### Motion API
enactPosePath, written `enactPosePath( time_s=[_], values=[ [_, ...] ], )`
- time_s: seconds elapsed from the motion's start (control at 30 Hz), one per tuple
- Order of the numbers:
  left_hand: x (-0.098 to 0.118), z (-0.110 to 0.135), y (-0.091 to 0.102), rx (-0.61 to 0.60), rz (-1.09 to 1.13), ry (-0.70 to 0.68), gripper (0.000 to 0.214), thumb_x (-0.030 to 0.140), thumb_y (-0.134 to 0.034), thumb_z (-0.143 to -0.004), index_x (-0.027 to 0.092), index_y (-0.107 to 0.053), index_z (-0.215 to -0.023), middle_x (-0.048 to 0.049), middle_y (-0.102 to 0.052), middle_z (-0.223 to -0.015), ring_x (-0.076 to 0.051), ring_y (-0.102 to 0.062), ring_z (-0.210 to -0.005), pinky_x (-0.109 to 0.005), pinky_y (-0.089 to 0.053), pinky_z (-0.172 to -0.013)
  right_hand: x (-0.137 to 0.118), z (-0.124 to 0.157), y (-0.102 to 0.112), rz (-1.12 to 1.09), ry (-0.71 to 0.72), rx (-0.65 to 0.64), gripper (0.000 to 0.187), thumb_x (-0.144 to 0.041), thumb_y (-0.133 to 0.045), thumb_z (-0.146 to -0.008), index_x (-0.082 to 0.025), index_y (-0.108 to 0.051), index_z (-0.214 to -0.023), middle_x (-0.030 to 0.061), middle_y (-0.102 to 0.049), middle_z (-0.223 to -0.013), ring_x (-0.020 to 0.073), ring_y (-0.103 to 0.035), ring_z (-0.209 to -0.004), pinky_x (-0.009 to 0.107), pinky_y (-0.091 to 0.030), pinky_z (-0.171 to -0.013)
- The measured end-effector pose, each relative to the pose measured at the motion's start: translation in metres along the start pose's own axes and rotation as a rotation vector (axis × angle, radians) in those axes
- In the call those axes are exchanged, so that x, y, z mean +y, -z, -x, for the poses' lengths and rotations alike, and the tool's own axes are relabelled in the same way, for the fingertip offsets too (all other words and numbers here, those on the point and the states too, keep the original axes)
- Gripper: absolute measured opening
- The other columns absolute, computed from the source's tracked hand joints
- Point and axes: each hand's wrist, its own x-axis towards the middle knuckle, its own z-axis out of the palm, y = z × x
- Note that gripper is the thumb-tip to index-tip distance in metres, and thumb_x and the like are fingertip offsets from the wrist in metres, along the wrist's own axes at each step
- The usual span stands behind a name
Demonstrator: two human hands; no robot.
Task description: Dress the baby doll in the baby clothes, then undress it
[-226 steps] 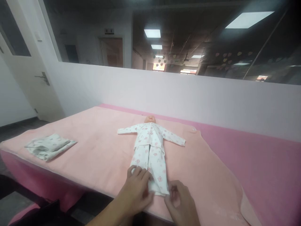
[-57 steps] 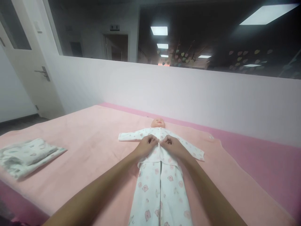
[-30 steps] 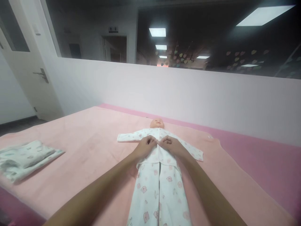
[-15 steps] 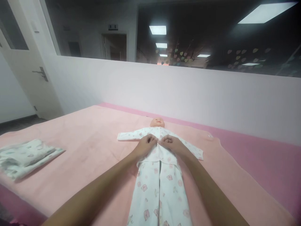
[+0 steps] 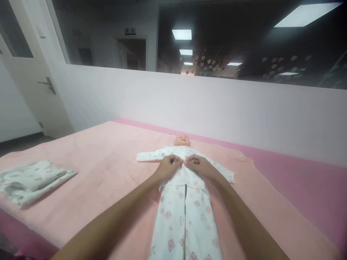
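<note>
A baby doll [image 5: 181, 140] lies on its back, its head toward the wall. It wears a white long-sleeved top [image 5: 184, 177] and white trousers [image 5: 169, 224], both printed with small pink figures. My left hand [image 5: 170, 167] and my right hand [image 5: 199, 164] meet at the middle of the chest. Each pinches an edge of the top's front opening, fingertips almost touching. Whatever fastener lies between the fingertips is too small to make out. The doll's sleeves stretch out to both sides, and its hands and feet do not show.
A pale pink blanket [image 5: 103, 155] covers most of the darker pink padded surface [image 5: 306, 180]. Folded white printed cloth [image 5: 35, 180] lies at the left. Behind the doll rises a white wall [image 5: 217, 108] with a window [image 5: 244, 43]; a door [image 5: 35, 72] stands far left.
Both hands stay at the top's front with hardly any movement. The whole scene has shifted very slightly to the right in view.
</note>
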Motion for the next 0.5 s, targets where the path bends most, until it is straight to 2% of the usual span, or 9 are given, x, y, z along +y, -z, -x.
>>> enactPosePath(
  time_s=[0.2,0.5],
  values=[
    [-0.0036,-0.0028,-0.0020,0.009,0.023,0.008,0.027,0.043,-0.067,-0.092,0.016,-0.066,-0.092,0.0052,-0.044,-0.069,-0.007,-0.037,-0.049,-0.021,-0.027,-0.041,-0.0024,0.0002,-0.0009,0.007,-0.041,0.025,0.028,-0.043,-0.078,-0.079,-0.020,-0.075,-0.095,0.0027,-0.069,-0.079,0.0146,-0.056,-0.065,0.026,-0.041,-0.059],
    [-0.0070,-0.0070,0.0000,-0.007,0.009,-0.034,0.030,0.044,-0.069,-0.090,0.017,-0.060,-0.082,0.0061,-0.041,-0.064,-0.007,-0.038,-0.048,-0.020,-0.030,-0.042,-0.0060,0.0001,-0.0001,-0.010,-0.079,0.027,0.021,-0.037,-0.077,-0.079,-0.019,-0.073,-0.089,0.0015,-0.066,-0.074,0.0128,-0.052,-0.062,0.024,-0.038,-0.055]
  ],
)
